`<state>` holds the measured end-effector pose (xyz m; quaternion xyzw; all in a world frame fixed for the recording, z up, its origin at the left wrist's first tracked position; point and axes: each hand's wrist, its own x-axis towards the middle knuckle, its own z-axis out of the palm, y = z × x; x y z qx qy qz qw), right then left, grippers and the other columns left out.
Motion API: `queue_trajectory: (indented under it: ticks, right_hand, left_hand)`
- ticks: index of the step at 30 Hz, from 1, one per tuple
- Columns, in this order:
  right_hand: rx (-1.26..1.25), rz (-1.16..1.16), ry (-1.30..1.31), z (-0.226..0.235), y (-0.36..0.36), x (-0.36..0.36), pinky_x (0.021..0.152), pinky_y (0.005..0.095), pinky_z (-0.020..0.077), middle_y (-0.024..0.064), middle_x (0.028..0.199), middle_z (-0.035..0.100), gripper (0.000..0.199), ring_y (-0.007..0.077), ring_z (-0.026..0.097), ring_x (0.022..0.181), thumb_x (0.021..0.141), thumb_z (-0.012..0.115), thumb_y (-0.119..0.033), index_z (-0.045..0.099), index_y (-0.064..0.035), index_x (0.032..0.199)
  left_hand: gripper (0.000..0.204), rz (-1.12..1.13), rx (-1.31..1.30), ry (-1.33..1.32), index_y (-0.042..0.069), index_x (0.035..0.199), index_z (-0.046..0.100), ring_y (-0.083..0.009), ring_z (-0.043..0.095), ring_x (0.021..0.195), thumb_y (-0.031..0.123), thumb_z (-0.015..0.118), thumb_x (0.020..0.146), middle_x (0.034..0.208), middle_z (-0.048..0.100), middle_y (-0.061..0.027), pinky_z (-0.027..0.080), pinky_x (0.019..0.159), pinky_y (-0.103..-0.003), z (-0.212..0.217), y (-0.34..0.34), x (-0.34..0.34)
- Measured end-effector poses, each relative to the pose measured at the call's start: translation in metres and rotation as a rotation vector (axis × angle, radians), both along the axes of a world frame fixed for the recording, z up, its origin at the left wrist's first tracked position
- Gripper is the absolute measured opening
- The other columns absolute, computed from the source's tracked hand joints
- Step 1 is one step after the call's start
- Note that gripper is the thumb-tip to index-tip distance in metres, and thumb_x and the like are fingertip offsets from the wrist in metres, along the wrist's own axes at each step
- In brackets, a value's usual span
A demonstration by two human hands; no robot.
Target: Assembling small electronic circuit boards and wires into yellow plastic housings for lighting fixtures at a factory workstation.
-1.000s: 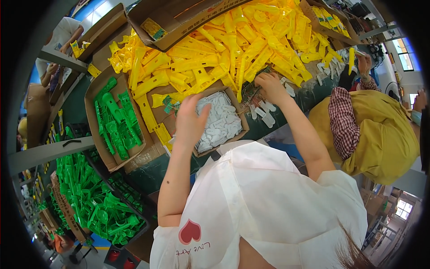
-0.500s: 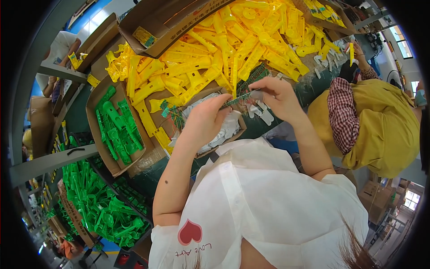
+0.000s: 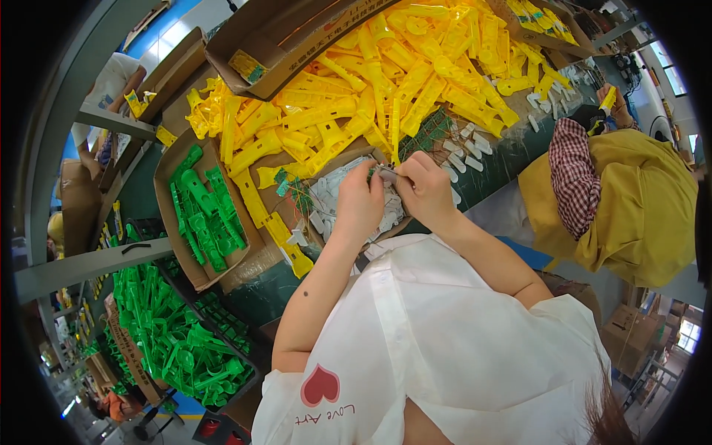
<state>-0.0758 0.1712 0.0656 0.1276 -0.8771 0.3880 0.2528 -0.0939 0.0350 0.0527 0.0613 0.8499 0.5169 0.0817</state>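
Observation:
My left hand [image 3: 360, 204] and my right hand [image 3: 427, 194] meet over a cardboard box [image 3: 403, 222] of white plastic pieces [image 3: 331, 194]. Fingertips of both hands are pinched on a small circuit board [image 3: 374, 172]; a bit of its green shows by the left fingers, and something pale grey lies against the right ones. Most of the board is hidden by the fingers. Just beyond the hands lie a green circuit-board panel [image 3: 429, 136] with thin wires and loose white plastic tabs [image 3: 473, 148]. Beside my left wrist, yellow casings [image 3: 285, 245] lie end to end.
A large heap of yellow plastic casings [image 3: 319, 115] covers the far table, with an open carton [image 3: 297, 52] behind. On the left, a box holds green casings [image 3: 200, 200], above a crate of more green parts [image 3: 174, 334]. A co-worker in yellow [image 3: 630, 208] sits at the right.
My hands have come closer together and slightly lower, with the right moving left. The circuit board, stretched visibly between them before, is now mostly covered by fingers. The view has shifted slightly.

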Motion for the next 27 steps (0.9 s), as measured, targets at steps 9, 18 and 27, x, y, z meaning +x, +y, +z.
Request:
queue_trajectory:
  ticks: [9, 18, 27]
  right_hand:
    - [-0.882, 0.358, -0.760, -0.001, -0.009, -0.014, 0.050, 0.0158, 0.0420, 0.0014, 0.069, 0.060, 0.009, 0.0040, 0.055, 0.061, 0.079, 0.062, -0.004, 0.053, -0.0038, 0.078]
    - [-0.657, 0.413, -0.668, 0.018, -0.073, -0.051, 0.045, 0.0186, 0.0374, 0.0002, 0.062, 0.057, 0.014, 0.0032, 0.051, 0.054, 0.078, 0.064, -0.010, 0.053, -0.0033, 0.074]
    - [-0.245, 0.799, -0.533, 0.026, -0.076, -0.046, 0.070, 0.0279, 0.0438, 0.0079, 0.079, 0.058, 0.021, 0.0189, 0.057, 0.076, 0.067, 0.061, 0.003, 0.059, -0.0029, 0.088]
  left_hand:
    - [0.017, -0.027, -0.005, 0.360, 0.001, 0.094, 0.057, -0.0283, 0.057, 0.075, 0.006, 0.058, 0.078, 0.085, 0.059, -0.0148, 0.045, 0.066, -0.032, 0.033, -0.038, 0.018]
    - [0.067, 0.262, -0.170, 0.259, -0.001, 0.127, 0.031, -0.0267, 0.052, 0.085, 0.013, 0.067, 0.073, 0.095, 0.048, -0.0148, 0.044, 0.073, -0.034, 0.046, -0.089, 0.030]
    - [0.077, 0.081, -0.082, 0.025, -0.001, 0.133, 0.016, -0.0242, 0.050, 0.090, -0.003, 0.061, 0.072, 0.105, 0.046, -0.0137, 0.043, 0.078, -0.031, 0.053, -0.095, 0.018]
